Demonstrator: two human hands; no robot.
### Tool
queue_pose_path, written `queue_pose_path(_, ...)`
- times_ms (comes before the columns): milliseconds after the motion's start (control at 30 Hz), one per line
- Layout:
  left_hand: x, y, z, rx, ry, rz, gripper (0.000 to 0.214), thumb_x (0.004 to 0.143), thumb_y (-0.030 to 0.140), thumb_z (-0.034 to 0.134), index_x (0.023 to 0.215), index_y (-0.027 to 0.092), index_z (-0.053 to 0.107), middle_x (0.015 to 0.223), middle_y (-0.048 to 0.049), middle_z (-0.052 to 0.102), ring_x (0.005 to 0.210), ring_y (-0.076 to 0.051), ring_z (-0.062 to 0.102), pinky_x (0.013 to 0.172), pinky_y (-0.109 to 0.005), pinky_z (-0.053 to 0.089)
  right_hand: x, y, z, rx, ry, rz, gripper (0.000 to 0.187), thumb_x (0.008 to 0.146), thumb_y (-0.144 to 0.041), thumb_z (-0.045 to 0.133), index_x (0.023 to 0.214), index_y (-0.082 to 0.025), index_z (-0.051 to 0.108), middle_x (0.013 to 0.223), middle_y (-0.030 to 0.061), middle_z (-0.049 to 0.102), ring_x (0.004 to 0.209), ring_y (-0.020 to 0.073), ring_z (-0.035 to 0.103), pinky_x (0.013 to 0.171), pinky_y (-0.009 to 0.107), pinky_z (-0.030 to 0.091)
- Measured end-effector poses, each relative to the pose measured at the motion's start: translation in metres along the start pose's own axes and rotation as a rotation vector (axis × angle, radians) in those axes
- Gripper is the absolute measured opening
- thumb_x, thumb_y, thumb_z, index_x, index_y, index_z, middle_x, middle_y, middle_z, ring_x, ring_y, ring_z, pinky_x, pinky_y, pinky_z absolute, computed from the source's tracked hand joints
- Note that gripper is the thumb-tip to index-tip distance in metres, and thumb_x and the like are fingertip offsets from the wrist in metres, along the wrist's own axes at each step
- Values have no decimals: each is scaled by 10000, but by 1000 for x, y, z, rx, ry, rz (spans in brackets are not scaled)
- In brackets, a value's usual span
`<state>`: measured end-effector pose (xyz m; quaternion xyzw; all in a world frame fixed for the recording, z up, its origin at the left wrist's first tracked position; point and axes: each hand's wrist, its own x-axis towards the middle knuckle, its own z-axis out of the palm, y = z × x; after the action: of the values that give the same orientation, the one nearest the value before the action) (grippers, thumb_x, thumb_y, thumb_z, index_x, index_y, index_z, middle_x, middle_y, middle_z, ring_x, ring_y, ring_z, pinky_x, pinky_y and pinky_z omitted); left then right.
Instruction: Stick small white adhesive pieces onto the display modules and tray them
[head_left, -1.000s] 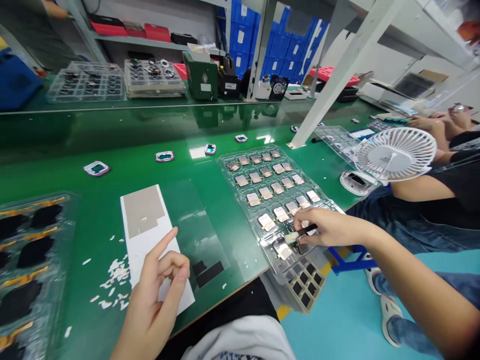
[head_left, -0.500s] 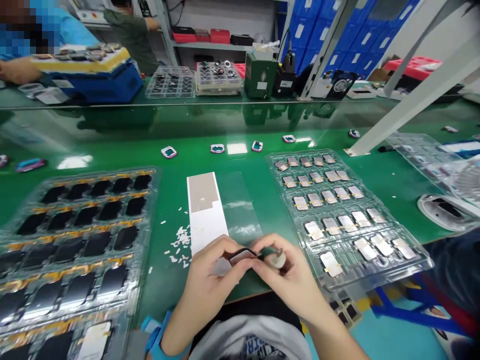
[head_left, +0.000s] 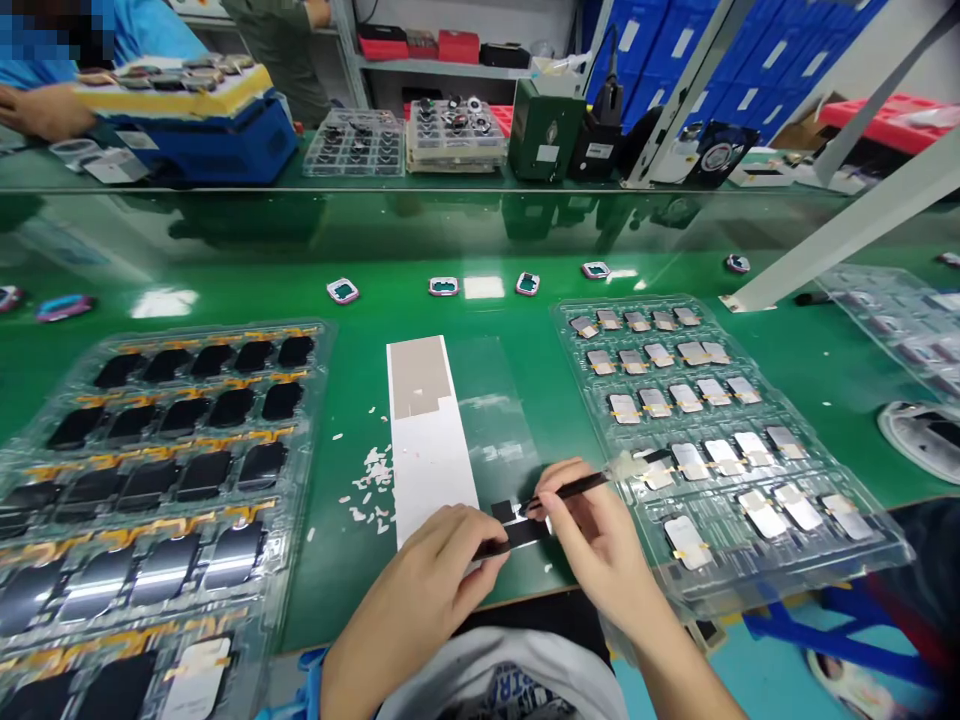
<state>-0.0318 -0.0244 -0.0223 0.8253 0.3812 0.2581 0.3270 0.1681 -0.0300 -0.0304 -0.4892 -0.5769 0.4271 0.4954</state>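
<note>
My left hand (head_left: pixel 442 565) is closed, pinching the edge of a small dark display panel (head_left: pixel 493 548), partly hidden by the fingers. My right hand (head_left: pixel 596 530) grips black tweezers (head_left: pixel 577 487) between thumb and fingers. Their tip points left, at dark flat pieces (head_left: pixel 525 530) with a pale strip between the hands. Whether the tip touches them I cannot tell. Around the tweezers' rear end is something whitish (head_left: pixel 626 465). Just beyond my left hand lies a white sheet (head_left: pixel 431 470) with a beige upper part, beside a clear film (head_left: pixel 491 410).
At left stands a clear tray (head_left: pixel 319 400) of black screens; at right, another tray (head_left: pixel 592 400) of silver-backed panels. White scraps (head_left: pixel 373 480) lie left of the sheet. Several small watch-like frames (head_left: pixel 442 287) line the far side. A slanted post (head_left: pixel 847 220) rises at right. A person's hand (head_left: pixel 49 112) shows across the bench.
The hands have moved apart. The panel, held between both before, is now at my left fingers, lower and turned. My right hand has brought the tweezers round to point left.
</note>
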Motion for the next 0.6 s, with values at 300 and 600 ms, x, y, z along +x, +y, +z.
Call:
queue_pose_path(300,3,0,-1,86,-79,50,166,983,108,509,1079,235,556,1123,-38,705,954,-208,636,816,-340,533,0,5,2,-110,76,21,69,944,-242,615,952,-223,549,827,-9,623,650,131,714,598,222,588)
queue_pose_path(600,5,0,-1,71,-105,33,213,961,60,522,1075,239,541,1139,-24,700,968,-208,622,814,-337,521,0,7,3,-60,70,81,86,940,-279,631,948,-226,563,750,-12,661,645,145,713,603,236,583)
